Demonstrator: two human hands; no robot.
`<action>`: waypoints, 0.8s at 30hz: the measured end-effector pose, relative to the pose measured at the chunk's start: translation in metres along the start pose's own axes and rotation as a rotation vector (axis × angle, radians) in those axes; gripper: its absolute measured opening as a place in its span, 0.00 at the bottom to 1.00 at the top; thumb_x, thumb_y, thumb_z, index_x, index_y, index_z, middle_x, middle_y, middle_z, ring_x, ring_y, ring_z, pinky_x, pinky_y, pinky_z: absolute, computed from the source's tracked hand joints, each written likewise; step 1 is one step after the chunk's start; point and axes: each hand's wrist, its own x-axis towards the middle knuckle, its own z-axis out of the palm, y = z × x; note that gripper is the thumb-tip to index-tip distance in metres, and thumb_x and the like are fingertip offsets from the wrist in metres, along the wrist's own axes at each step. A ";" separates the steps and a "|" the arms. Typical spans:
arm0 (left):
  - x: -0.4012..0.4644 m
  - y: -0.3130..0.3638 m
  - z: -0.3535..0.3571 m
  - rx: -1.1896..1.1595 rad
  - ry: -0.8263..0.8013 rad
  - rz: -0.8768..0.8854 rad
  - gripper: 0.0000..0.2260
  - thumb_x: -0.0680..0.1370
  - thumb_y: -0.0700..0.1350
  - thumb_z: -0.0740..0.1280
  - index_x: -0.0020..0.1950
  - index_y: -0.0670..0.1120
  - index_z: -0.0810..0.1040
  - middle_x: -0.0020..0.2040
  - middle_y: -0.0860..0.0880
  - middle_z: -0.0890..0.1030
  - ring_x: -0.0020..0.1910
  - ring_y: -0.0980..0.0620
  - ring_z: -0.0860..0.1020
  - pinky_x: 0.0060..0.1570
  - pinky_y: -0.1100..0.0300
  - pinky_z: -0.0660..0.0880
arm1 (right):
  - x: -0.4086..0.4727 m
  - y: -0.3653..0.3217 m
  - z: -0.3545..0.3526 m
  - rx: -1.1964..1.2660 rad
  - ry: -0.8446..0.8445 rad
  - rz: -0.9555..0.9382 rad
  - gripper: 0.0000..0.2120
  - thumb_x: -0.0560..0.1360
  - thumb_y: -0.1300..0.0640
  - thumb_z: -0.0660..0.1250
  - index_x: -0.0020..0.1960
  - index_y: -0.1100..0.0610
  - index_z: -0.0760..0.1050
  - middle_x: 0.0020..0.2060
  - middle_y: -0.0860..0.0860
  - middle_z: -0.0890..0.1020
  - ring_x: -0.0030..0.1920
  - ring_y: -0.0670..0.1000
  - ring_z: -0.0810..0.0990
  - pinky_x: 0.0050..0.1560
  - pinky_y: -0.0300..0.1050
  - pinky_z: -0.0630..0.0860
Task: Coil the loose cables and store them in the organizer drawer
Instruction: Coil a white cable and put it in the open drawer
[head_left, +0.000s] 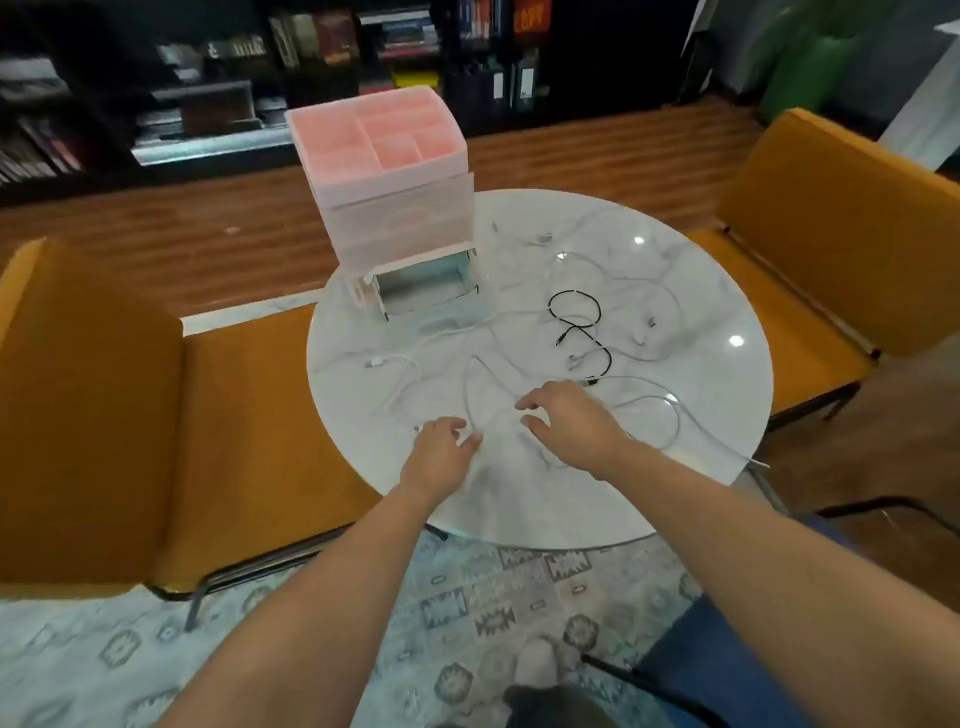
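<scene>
left hand (441, 449) fingers loosely apart | right hand (569, 418) fingers spread | white cable (470, 395) contact unclear

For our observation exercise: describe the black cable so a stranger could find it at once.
Start at the round white marble table. Right of the pink organizer's open bottom drawer lies the black cable, looped like a figure eight. Every other cable around it is white.

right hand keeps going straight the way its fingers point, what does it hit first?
The right hand points up-left across the table. Likely first the white cable looping just ahead of its fingers; farther along that line sits the open drawer. Depth is unclear.
</scene>
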 end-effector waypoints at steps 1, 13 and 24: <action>0.001 0.003 0.001 -0.023 0.023 0.010 0.20 0.79 0.57 0.63 0.67 0.49 0.73 0.62 0.48 0.74 0.60 0.49 0.75 0.62 0.49 0.72 | 0.004 0.001 0.002 0.003 -0.008 -0.004 0.15 0.81 0.51 0.60 0.66 0.49 0.74 0.61 0.48 0.76 0.65 0.48 0.68 0.59 0.45 0.71; -0.002 0.035 -0.015 -0.218 0.132 0.064 0.13 0.84 0.48 0.53 0.53 0.50 0.77 0.48 0.52 0.80 0.49 0.54 0.78 0.41 0.66 0.69 | 0.045 -0.012 0.010 0.120 0.108 -0.208 0.18 0.80 0.57 0.63 0.69 0.49 0.71 0.57 0.50 0.76 0.59 0.50 0.72 0.52 0.45 0.74; 0.009 0.071 -0.072 -0.595 -0.029 0.086 0.18 0.85 0.52 0.53 0.55 0.47 0.82 0.37 0.50 0.68 0.37 0.53 0.70 0.53 0.57 0.75 | 0.088 -0.032 -0.008 0.385 0.200 -0.048 0.13 0.77 0.53 0.68 0.61 0.50 0.77 0.53 0.46 0.71 0.57 0.47 0.69 0.56 0.42 0.70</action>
